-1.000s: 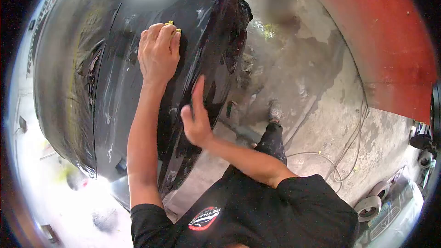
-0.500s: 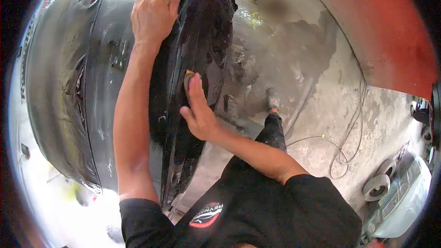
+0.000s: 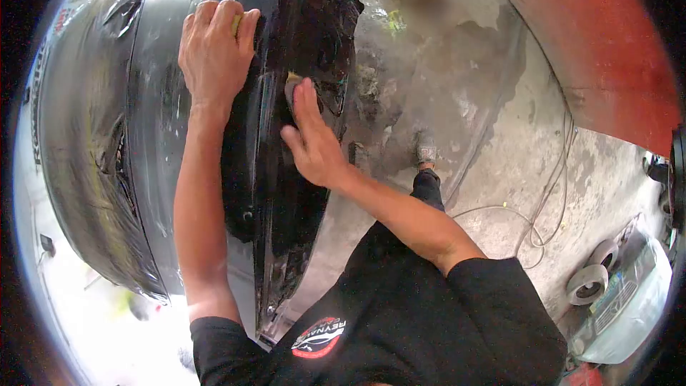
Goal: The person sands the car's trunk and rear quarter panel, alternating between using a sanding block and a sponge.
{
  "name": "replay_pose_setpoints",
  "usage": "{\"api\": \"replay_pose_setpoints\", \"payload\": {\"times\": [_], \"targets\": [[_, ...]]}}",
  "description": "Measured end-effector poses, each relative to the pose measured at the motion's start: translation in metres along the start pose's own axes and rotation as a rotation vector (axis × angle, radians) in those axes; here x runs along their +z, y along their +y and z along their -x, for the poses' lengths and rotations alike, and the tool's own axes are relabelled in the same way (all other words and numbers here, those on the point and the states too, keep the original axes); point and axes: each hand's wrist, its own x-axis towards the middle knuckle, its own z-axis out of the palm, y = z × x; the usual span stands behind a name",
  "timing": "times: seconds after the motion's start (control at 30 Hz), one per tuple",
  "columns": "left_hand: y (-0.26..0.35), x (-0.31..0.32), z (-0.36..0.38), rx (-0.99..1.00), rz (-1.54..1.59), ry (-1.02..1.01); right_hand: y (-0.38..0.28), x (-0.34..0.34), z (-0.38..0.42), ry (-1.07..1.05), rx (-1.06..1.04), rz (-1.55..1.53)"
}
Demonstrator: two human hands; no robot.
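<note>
Grips a yellow piece (image 3: 238, 23) in the curled fingers of the left hand (image 3: 214, 57), down against the black panel (image 3: 243, 136), likely for even pressure from above. Presses a dark pad (image 3: 290, 92) with the straight, uncurled fingers of the right hand (image 3: 314, 146) against the panel's ridged edge (image 3: 266, 171), probably to hold it flat along the slope.

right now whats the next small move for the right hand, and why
Probably slide the right hand a little along the black bodywork: its fingers seem to press a dark pad against it, while the left hand holds a yellowish piece there too.
</note>
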Motion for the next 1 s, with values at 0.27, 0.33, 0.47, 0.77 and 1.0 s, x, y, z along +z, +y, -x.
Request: {"api": "replay_pose_setpoints", "payload": {"times": [0.27,0.33,0.47,0.77,1.0], "targets": [[0.002,0.001,-0.006,-0.003,0.007,-0.006,0.009,-0.087,-0.184,-0.057,0.264,0.003],[0.001,0.000,-0.005,-0.006,0.007,-0.020,0.027,-0.068,-0.172,0.026,0.139,0.061],[0.005,-0.002,-0.009,-0.025,0.002,-0.025,0.039,-0.041,-0.104,0.047,-0.130,0.080],[0.007,-0.003,-0.013,-0.054,-0.002,-0.069,0.045,-0.066,-0.194,0.042,0.004,0.061],[0.007,-0.002,-0.015,-0.028,0.034,-0.044,0.036,-0.066,-0.194,0.052,0.061,-0.094]]}}
